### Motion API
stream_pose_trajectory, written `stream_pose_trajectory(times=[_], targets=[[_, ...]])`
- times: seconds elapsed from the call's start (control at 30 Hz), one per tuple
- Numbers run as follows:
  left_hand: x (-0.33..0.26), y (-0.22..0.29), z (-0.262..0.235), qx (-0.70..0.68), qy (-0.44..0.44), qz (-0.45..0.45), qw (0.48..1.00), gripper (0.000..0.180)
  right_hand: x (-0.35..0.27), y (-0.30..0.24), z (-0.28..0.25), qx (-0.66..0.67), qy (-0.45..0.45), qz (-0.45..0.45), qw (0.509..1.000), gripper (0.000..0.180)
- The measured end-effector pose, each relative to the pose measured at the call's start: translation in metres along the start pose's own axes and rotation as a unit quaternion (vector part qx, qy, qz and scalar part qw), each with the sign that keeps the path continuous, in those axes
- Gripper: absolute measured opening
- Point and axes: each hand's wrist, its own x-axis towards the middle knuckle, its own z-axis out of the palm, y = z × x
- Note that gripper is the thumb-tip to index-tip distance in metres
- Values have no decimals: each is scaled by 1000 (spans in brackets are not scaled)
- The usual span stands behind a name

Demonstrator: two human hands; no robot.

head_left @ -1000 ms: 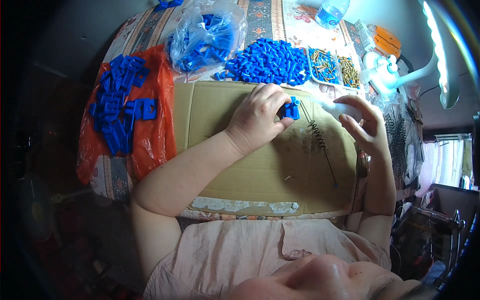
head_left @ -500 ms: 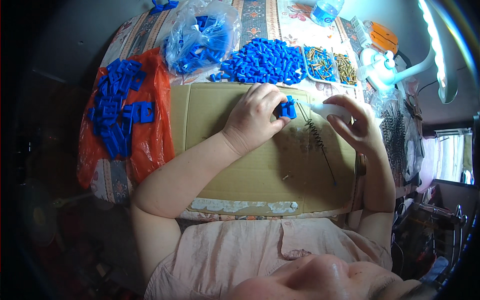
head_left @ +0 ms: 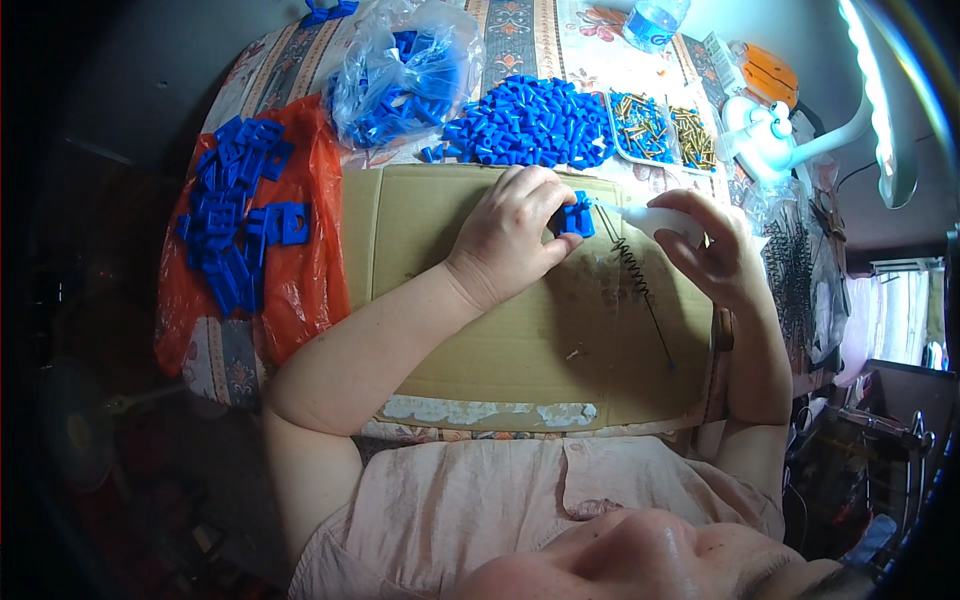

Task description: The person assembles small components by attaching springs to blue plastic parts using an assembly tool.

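My left hand (head_left: 515,232) grips a blue plastic bracket (head_left: 577,218) between thumb and fingers, over the cardboard sheet (head_left: 450,340). My right hand (head_left: 715,245) is closed around a white squeeze bottle (head_left: 672,222) with a narrow nozzle. That nozzle points left, its tip at or very near the bracket's right side; whether they touch I cannot tell. A thin black coiled spring (head_left: 632,268) with long straight ends runs from beside the bracket down to the right, just below the bottle. The left hand covers the bracket's left part.
Beyond the cardboard lie a heap of blue conical caps (head_left: 540,122), a clear bag (head_left: 400,85) of blue parts and a tray (head_left: 612,150) of brass-coloured and blue pieces. Blue brackets (head_left: 225,215) rest on a red bag (head_left: 300,280) at left. A lamp (head_left: 765,135) and black springs (head_left: 788,270) stand right.
Both hands keep nearly the same places, with the bracket and the bottle still in them. The spring's lower end has shifted very slightly right.
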Motion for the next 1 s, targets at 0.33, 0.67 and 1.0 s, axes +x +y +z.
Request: stream_pose_trajectory(times=[0.33,0.67,1.0], targets=[[-2,-1,0,8,0,-3,1000,32,-2,2,1,8,-6,19,1000,30],[-1,0,0,8,-2,-4,1000,33,-3,-3,-2,93,-11,61,994,26],[-1,1,0,6,-2,-5,1000,33,-3,5,2,30,-12,31,999,31]])
